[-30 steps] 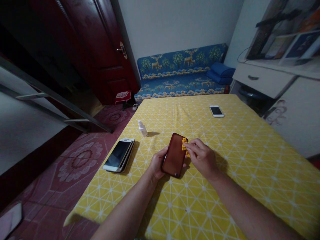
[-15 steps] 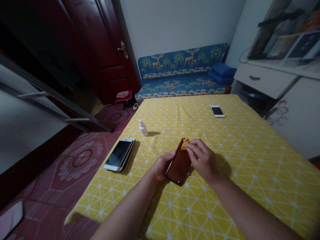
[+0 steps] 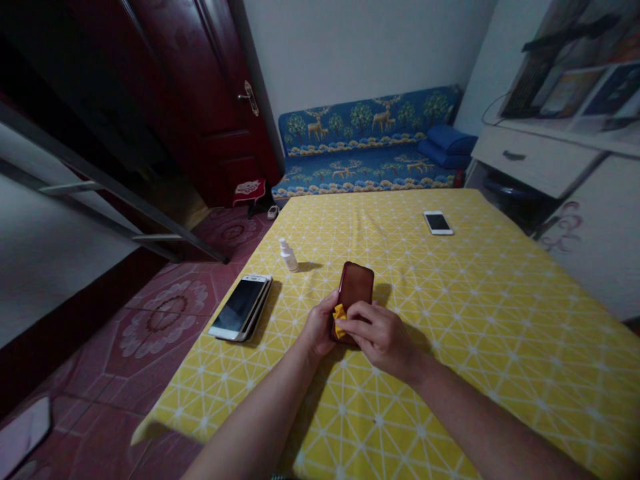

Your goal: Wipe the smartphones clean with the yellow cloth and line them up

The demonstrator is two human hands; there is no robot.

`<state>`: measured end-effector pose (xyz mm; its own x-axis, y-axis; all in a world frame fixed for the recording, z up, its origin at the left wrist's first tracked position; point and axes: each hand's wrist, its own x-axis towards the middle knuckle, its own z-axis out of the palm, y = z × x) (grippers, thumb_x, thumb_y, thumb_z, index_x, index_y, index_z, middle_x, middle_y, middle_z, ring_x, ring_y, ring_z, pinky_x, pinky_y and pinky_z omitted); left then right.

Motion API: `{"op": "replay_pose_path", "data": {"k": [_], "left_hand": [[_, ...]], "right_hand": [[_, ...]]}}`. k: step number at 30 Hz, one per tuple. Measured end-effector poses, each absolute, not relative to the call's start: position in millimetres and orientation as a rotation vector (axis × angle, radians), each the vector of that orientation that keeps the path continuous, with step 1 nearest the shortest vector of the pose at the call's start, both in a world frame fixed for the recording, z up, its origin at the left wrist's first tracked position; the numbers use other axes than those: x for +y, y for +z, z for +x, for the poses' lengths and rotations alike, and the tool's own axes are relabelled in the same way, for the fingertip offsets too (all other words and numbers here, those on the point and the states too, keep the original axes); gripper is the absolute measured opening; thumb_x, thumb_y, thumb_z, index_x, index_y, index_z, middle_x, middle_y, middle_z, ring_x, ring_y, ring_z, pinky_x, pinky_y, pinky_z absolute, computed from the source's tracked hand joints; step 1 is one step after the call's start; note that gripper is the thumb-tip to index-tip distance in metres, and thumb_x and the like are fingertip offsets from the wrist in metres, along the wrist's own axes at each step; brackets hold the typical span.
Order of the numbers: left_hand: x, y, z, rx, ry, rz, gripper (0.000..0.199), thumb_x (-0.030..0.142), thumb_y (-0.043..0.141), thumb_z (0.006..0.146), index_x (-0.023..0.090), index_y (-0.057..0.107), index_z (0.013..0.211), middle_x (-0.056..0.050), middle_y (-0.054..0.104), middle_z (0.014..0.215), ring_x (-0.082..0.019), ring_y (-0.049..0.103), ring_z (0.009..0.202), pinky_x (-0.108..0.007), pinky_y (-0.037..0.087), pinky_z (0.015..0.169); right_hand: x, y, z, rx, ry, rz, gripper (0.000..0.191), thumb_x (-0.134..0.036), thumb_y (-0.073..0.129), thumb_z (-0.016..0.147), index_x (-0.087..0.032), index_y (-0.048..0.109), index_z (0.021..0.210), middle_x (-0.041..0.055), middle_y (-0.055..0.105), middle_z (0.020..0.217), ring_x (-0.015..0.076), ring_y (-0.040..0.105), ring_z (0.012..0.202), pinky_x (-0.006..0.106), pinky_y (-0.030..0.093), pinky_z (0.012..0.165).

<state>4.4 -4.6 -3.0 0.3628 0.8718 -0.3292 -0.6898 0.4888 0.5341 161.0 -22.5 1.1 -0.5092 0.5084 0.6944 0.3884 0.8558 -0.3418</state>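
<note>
Change over the last 0.5 s: cloth (image 3: 339, 321), a small yellow wad, down from the top end of the phone (image 3: 355, 287) to the lower end of its back, now against the left grip (image 3: 317, 327). Right grip (image 3: 377, 337) lower by the same stretch, moved along with the cloth. Phone also swung from a clear tilt to nearly straight, long axis pointing away from the body. Dark red-brown case facing up, top end clear of both hands.

Left grip: closed around the lower left edge of the phone, palm and thumb side showing, fingertips out of sight beneath. Right grip: clenched, fingers and thumb pinching the cloth onto the case, most of the cloth hidden.

Phone position: between the 2 hands, over the middle of the desk (image 3: 480, 347), which has a yellow tablecloth with a white lattice. Contact between phone and desk: cannot tell, lower end hidden by the hands.

Nearby on the desk: small white spray bottle (image 3: 289, 256), upright, beyond the left grip and apart from it. Phone stack (image 3: 239, 308), apparently 2 units, screen up, near the left edge. Far phone (image 3: 438, 223), screen up, near the far edge.

Beyond the desk: blue deer-pattern sofa (image 3: 367, 137). To the left: tiled floor (image 3: 165, 313), dark red door (image 3: 200, 113).
</note>
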Motion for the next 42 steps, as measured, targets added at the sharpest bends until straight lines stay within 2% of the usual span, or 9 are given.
{"op": "replay_pose_path", "data": {"k": [5, 9, 13, 19, 27, 30, 33, 38, 42], "left_hand": [[-0.9, -0.8, 3.3, 0.629, 1.081, 0.306, 0.034, 0.033, 0.054, 0.092, 0.008, 0.069, 0.111, -0.013, 0.078, 0.087, -0.025, 0.075, 0.076, -0.034, 0.061, 0.073], [1.5, 0.4, -0.9, 0.556, 1.104, 0.302, 0.05, 0.039, 0.046, 0.096, 0.002, 0.065, 0.122, -0.02, 0.077, 0.1, -0.03, 0.075, 0.09, -0.042, 0.058, 0.086], [2.4, 2.8, -5.0, 0.522, 1.166, 0.315, 0.055, 0.039, 0.044, 0.097, 0.003, 0.054, 0.137, -0.021, 0.074, 0.113, -0.031, 0.074, 0.094, -0.044, 0.056, 0.09], [3.3, 5.0, -7.0, 0.534, 1.189, 0.291, 0.055, 0.036, 0.036, 0.1, 0.003, 0.048, 0.143, -0.021, 0.075, 0.109, -0.031, 0.074, 0.094, -0.047, 0.054, 0.093], [1.6, 6.7, -6.7, 0.44, 1.308, 0.289, 0.052, 0.037, 0.047, 0.099, 0.009, 0.051, 0.142, -0.019, 0.072, 0.118, -0.033, 0.068, 0.113, -0.052, 0.05, 0.102], [0.4, 7.4, -3.5, 0.458, 1.309, 0.366, 0.052, 0.041, 0.051, 0.098, 0.009, 0.053, 0.14, -0.019, 0.07, 0.122, -0.031, 0.067, 0.114, -0.049, 0.052, 0.101], [-1.9, 5.7, 0.1, 0.505, 1.315, 0.508, 0.054, 0.048, 0.059, 0.094, 0.013, 0.057, 0.136, -0.017, 0.066, 0.131, -0.03, 0.064, 0.121, -0.046, 0.053, 0.101], [-4.2, -0.9, -3.8, 0.689, 1.446, 1.079, 0.06, 0.04, 0.076, 0.083, 0.03, 0.057, 0.139, -0.01, 0.059, 0.143, -0.033, 0.056, 0.131, -0.049, 0.049, 0.105], [-5.6, 0.3, -9.8, 0.918, 1.458, 1.771, 0.055, 0.028, 0.086, 0.072, 0.032, 0.07, 0.124, -0.007, 0.055, 0.147, -0.034, 0.048, 0.138, -0.053, 0.039, 0.113]], "right_hand": [[-24.6, 1.5, 158.9, -2.27, 0.184, -0.559, 0.031, -0.008, 0.054, 0.09, -0.026, 0.072, 0.107, 0.0027, 0.064, 0.09, 0.015, 0.057, 0.077, 0.03, 0.044, 0.068], [-24.2, 2.2, 161.3, -2.274, 0.172, -0.585, 0.03, -0.008, 0.056, 0.087, -0.027, 0.073, 0.103, 0.0017, 0.063, 0.089, 0.0146, 0.054, 0.074, 0.03, 0.043, 0.069], [-22.6, 3.2, 165.6, -2.243, 0.166, -0.63, 0.025, -0.01, 0.058, 0.087, -0.026, 0.073, 0.099, 0.0022, 0.064, 0.089, 0.0148, 0.055, 0.073, 0.03, 0.043, 0.068], [-12.2, 0.9, 176.2, -2.131, 0.176, -0.692, 0.025, -0.008, 0.056, 0.089, -0.022, 0.072, 0.102, 0.0034, 0.066, 0.088, 0.0158, 0.061, 0.08, 0.03, 0.047, 0.069], [13.5, -22.1, 198.5, -1.94, 0.153, -1.107, 0.022, -0.011, 0.059, 0.089, -0.023, 0.075, 0.098, 0.0045, 0.067, 0.091, 0.0179, 0.064, 0.082, 0.032, 0.053, 0.072], [16.8, -26.1, 198.4, -1.902, 0.13, -1.125, 0.016, -0.017, 0.065, 0.087, -0.025, 0.076, 0.095, 0.0063, 0.066, 0.097, 0.0218, 0.064, 0.093, 0.039, 0.054, 0.082], [14.4, -22.3, 194.8, -1.819, 0.195, -1.084, 0.015, -0.023, 0.062, 0.091, -0.026, 0.075, 0.098, 0.0064, 0.066, 0.098, 0.0214, 0.063, 0.094, 0.039, 0.054, 0.083], [5.9, -8.4, 192.2, -1.705, 0.456, -0.953, 0.021, -0.031, 0.055, 0.098, -0.025, 0.073, 0.106, 0.0059, 0.067, 0.098, 0.0203, 0.065, 0.095, 0.035, 0.054, 0.083], [0.4, -6.2, 194.8, -1.578, 0.689, -0.916, 0.033, -0.043, 0.051, 0.099, -0.023, 0.07, 0.116, 0.008, 0.07, 0.106, 0.0226, 0.066, 0.098, 0.035, 0.054, 0.081]]}}
